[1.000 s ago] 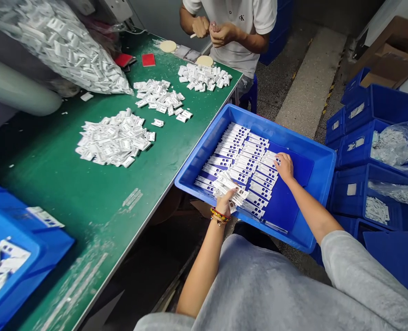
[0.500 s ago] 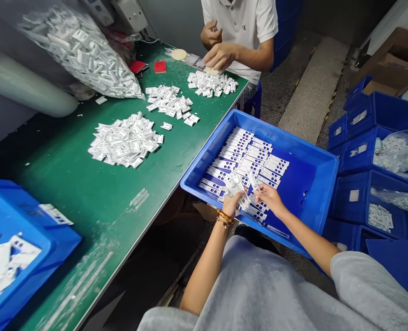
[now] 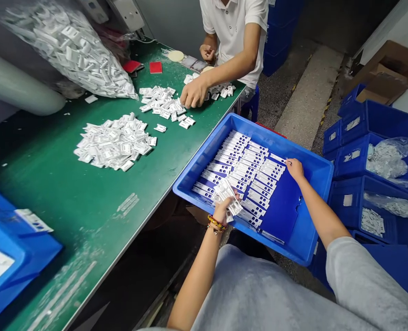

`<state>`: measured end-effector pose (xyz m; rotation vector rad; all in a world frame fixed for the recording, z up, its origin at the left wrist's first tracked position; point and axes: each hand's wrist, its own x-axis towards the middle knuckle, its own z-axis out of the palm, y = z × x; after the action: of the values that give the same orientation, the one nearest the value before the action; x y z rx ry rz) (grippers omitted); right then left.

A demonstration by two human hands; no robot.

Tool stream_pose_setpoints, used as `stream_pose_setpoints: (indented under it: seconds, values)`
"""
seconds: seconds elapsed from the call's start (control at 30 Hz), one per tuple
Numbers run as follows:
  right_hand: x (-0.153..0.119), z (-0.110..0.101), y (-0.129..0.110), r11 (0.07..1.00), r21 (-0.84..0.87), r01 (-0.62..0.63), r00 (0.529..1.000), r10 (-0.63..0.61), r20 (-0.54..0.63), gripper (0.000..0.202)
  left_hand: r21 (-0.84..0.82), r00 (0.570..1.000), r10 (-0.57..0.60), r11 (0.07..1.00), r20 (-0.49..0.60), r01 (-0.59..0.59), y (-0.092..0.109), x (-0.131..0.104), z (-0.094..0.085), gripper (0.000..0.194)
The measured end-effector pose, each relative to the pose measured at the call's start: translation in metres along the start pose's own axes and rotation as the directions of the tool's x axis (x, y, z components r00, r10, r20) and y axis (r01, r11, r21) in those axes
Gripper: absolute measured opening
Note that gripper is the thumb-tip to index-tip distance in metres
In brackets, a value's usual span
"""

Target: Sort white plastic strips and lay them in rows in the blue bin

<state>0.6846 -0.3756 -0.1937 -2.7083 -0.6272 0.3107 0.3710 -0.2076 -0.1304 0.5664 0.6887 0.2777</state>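
Observation:
A blue tray (image 3: 319, 202) at the table's right edge holds rows of flat white strips (image 3: 243, 172) with small square holes. Over the tray's near left part, my left hand (image 3: 223, 208) is wrapped round a bunch of white strips (image 3: 227, 195). My right hand (image 3: 295, 169) is at the tray's right side, its fingers pinching the end of one white strip (image 3: 277, 158). That strip lies above the top of the right-hand row. Bare blue liner shows below my right hand.
Piles of small white parts (image 3: 116, 142) lie on the green table (image 3: 52, 147), beside a filled clear bag (image 3: 72, 50). A co-worker's hand (image 3: 195, 92) reaches over a pile. Another blue bin (image 3: 34, 257) stands at the left; stacked blue bins (image 3: 353, 179) stand at the right.
My right hand has moved from beside my left hand to the tray's upper right, with a strip. The co-worker's hand has reached forward over the parts. The view has shifted slightly.

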Motion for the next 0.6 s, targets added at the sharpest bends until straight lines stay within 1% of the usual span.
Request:
stream_pose_setpoints:
  seconds: [0.07,0.17,0.23,0.27,0.3,0.33,0.37,0.4,0.43,0.47,0.5,0.57,0.6]
  values:
    - [0.005,0.001,0.001,0.998,-0.058,0.001,0.999,0.001,0.033,0.029,-0.018,1.0,-0.011,1.0,-0.013,0.011,0.001,0.0,0.001,0.031]
    - [0.008,-0.002,-0.002,0.991,-0.132,-0.001,0.999,0.007,0.043,0.029,-0.014,0.997,0.006,1.0,-0.073,-0.007,0.001,0.0,0.002,0.033]
    - [0.004,-0.005,-0.012,0.983,-0.183,-0.002,1.0,0.0,-0.01,0.032,0.021,0.992,-0.002,1.0,-0.123,0.004,0.0,0.0,0.003,0.034]
    - [-0.003,-0.006,-0.02,0.983,-0.185,0.012,0.999,-0.02,-0.041,0.034,0.042,0.99,-0.01,0.999,-0.144,0.016,-0.001,0.0,0.004,0.035]
    - [-0.012,-0.006,-0.03,0.988,-0.152,0.043,0.997,-0.052,-0.055,0.034,0.066,0.987,-0.023,0.997,-0.158,0.033,-0.002,-0.001,0.004,0.035]
    - [-0.026,-0.004,-0.043,0.993,-0.071,0.094,0.995,-0.097,-0.037,0.031,0.092,0.985,-0.032,0.995,-0.169,0.048,-0.003,-0.001,0.004,0.036]
    - [-0.043,0.0,-0.058,0.986,0.06,0.157,0.987,-0.158,0.019,0.028,0.119,0.984,-0.035,0.991,-0.176,0.056,-0.005,-0.001,0.004,0.036]
    - [-0.064,0.004,-0.074,0.95,0.239,0.202,0.967,-0.232,0.106,0.025,0.151,0.983,-0.026,0.987,-0.18,0.054,-0.006,-0.001,0.004,0.037]
    - [-0.086,0.01,-0.09,0.878,0.429,0.212,0.923,-0.324,0.207,0.024,0.189,0.983,-0.005,0.981,-0.182,0.04,-0.008,0.0,0.003,0.037]
    - [-0.108,0.017,-0.105,0.79,0.589,0.171,0.863,-0.408,0.297,0.024,0.234,0.983,0.029,0.972,-0.182,0.014,-0.009,0.001,0.002,0.037]
    - [-0.129,0.023,-0.118,0.71,0.698,0.09,0.83,-0.44,0.341,0.025,0.285,0.98,0.073,0.958,-0.183,-0.018,-0.011,0.003,0.001,0.037]
    - [-0.16,0.033,-0.137,0.58,0.812,-0.059,0.849,-0.399,0.347,0.028,0.399,0.966,0.175,0.913,-0.189,-0.087,-0.014,0.007,0.0,0.035]
    - [-0.169,0.036,-0.141,0.532,0.839,-0.113,0.871,-0.353,0.341,0.029,0.463,0.954,0.231,0.878,-0.192,-0.119,-0.016,0.009,0.0,0.034]
